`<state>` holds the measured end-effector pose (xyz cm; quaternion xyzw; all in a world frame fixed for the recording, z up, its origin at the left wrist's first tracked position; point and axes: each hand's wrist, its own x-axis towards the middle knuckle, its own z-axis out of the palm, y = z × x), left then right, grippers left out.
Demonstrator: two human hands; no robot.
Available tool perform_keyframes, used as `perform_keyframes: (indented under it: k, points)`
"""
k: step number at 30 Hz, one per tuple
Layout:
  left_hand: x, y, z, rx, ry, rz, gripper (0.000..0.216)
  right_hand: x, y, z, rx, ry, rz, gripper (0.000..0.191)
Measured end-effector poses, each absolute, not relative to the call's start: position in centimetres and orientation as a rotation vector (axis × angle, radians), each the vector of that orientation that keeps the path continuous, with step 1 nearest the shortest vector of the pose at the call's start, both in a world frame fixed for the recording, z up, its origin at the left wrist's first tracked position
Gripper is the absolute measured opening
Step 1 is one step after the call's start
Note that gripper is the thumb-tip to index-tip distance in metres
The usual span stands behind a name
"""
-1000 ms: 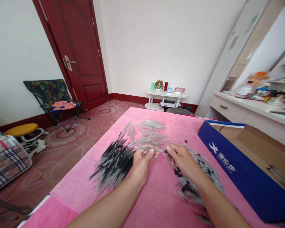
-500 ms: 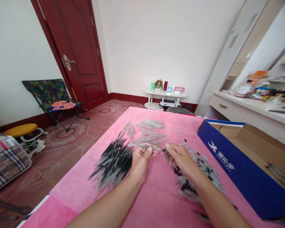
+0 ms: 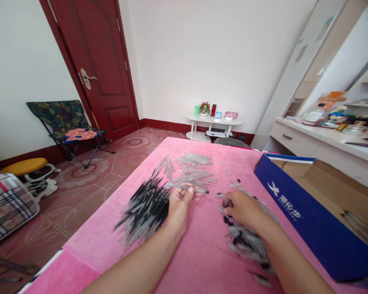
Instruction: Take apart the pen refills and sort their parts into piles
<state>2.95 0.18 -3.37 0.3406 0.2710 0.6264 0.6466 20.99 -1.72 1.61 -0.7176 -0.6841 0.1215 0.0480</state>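
Note:
My left hand [image 3: 178,206] is closed round a translucent grey pen barrel [image 3: 200,190], which lies level with a black piece at its right end. My right hand [image 3: 243,207] is at the upper edge of a heap of clear pen caps and small black pieces [image 3: 241,240]. Its fingers are curled together and point down; whatever is between them is hidden. Left of my left hand lies a large pile of thin black and grey pen refills [image 3: 147,208]. Beyond my hands, more translucent barrels [image 3: 194,159] are spread in loose rows.
A pink cloth [image 3: 199,253] covers the table. Along its right side stands an open blue cardboard box [image 3: 290,208] with a few thin sticks inside. A folding chair [image 3: 76,134], a yellow stool [image 3: 24,166] and a red door [image 3: 101,61] are to the left.
My right hand has left the right end of the barrel and moved right and slightly down to the cap heap. The black end piece now shows. My left hand has barely moved.

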Motion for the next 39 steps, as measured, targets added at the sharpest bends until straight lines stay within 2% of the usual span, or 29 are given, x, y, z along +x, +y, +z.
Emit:
perform_keyframes:
  k: [8,13,18,22,26,33,39]
  points:
    - [2.9,-0.3,-2.7,0.752,0.635,1.395,0.028,20.4,-2.0,1.4,-2.249,-2.101,0.332,0.009]
    - [2.9,-0.4,-2.7,0.767,0.655,1.371,0.028,19.9,-1.9,1.9,-2.192,-2.024,0.16,0.013]
    - [2.9,-0.2,-2.9,0.763,0.663,1.366,0.026,19.4,-1.9,2.7,-2.021,-2.007,0.227,0.01]
    - [2.9,-0.4,-2.6,0.726,0.604,1.308,0.031,19.4,-2.0,2.3,-2.173,-2.057,0.165,0.012]
    - [2.9,-0.5,-2.3,0.724,0.586,1.242,0.036,19.7,-1.9,1.6,-2.258,-2.095,0.251,0.011]
    - [2.9,-0.5,-2.7,0.855,0.66,1.218,0.038,19.5,-2.1,1.1,-2.106,-2.176,0.189,0.014]
    - [3.2,-0.6,-2.7,0.852,0.777,1.199,0.046,20.2,-1.5,0.5,-1.984,-2.066,0.283,0.009]
